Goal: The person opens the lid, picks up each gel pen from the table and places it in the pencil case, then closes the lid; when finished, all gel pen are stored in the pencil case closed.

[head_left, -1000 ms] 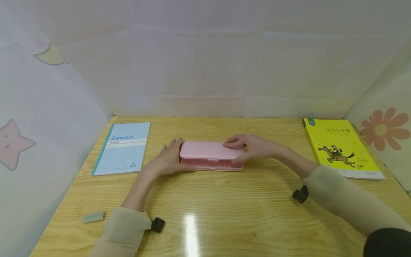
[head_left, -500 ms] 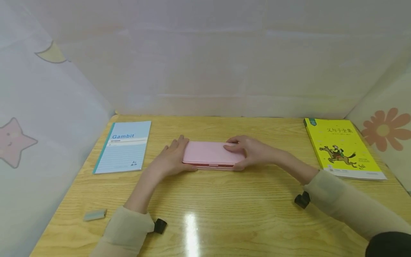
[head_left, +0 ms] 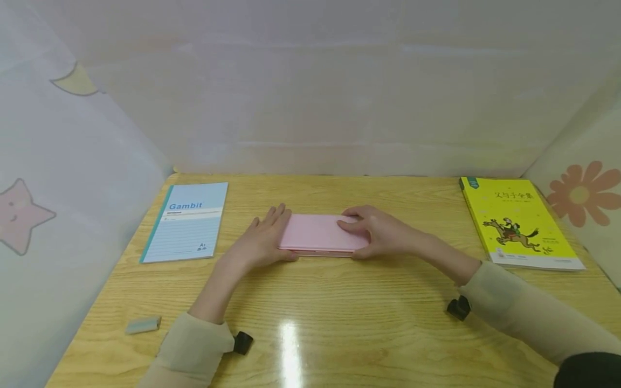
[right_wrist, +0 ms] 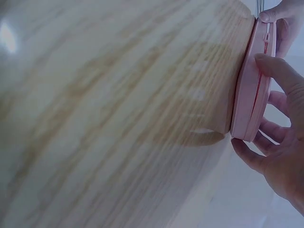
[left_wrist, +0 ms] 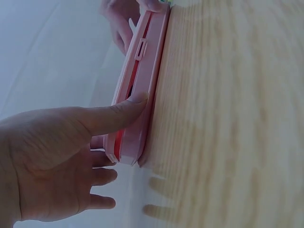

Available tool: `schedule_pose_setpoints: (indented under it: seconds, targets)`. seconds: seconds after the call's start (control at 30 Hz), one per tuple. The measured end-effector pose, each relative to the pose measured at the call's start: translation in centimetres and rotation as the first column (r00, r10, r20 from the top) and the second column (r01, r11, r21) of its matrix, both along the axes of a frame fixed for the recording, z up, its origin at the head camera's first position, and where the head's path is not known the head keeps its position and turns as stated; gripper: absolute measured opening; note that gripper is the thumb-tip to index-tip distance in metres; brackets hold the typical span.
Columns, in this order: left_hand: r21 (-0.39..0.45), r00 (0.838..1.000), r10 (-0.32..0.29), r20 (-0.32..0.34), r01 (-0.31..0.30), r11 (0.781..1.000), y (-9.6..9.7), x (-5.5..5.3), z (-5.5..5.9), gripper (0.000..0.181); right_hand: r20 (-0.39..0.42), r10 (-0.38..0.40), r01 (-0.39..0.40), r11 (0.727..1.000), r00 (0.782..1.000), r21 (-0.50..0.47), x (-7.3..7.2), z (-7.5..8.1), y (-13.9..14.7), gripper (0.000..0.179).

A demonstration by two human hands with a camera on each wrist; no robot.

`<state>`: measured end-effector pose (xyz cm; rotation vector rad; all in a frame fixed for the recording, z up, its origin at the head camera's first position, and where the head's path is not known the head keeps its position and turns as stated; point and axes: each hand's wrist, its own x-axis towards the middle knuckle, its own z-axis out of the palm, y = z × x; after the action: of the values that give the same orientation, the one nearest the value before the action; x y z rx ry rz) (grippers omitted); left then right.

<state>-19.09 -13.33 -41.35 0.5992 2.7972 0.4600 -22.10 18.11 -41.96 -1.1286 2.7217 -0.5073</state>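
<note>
A pink pencil case [head_left: 317, 231] lies on the wooden table between both hands, its lid down except for a thin red-lined gap along the front, which shows in the left wrist view. My left hand [head_left: 259, 240] holds the case's left end, thumb [left_wrist: 128, 110] across the front wall and fingers spread behind. At the right end my right hand [head_left: 385, 231] grips the case, with its thumb [right_wrist: 271, 69] on the front and its index finger on the lid. The front clasp [left_wrist: 141, 49] sits midway along the seam. The inside of the case is hidden.
A blue notebook [head_left: 186, 223] lies at the left rear of the table [head_left: 339, 312], a yellow book [head_left: 521, 223] at the right rear. Near the left edge is a small grey-green block [head_left: 143, 325]. White cloth walls [head_left: 310, 97] stand around the back and sides.
The lid of the pencil case has come down from partly raised to nearly closed. My right hand has pressed down with it, and the left fingers have shifted slightly right onto the lid's end.
</note>
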Motion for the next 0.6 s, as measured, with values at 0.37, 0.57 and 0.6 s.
schedule_pose_setpoints:
  seconds: [0.37,0.57,0.6]
  targets:
    - [-0.016,1.000,-0.020,-0.009,0.020,1.000,0.16,-0.03,0.15,0.109,-0.047,0.005,-0.005,1.000,0.999,0.001,0.16,-0.44,0.13,0.076]
    - [0.011,1.000,-0.010,0.011,0.010,1.000,0.14,-0.25,0.17,0.111,-0.059,0.010,-0.009,1.000,0.998,0.007,0.25,-0.37,0.12,0.076]
    - [0.017,1.000,-0.007,0.012,0.007,1.000,0.13,-0.30,0.16,0.111,-0.059,0.009,-0.008,1.000,0.998,0.008,0.25,-0.36,0.11,0.076]
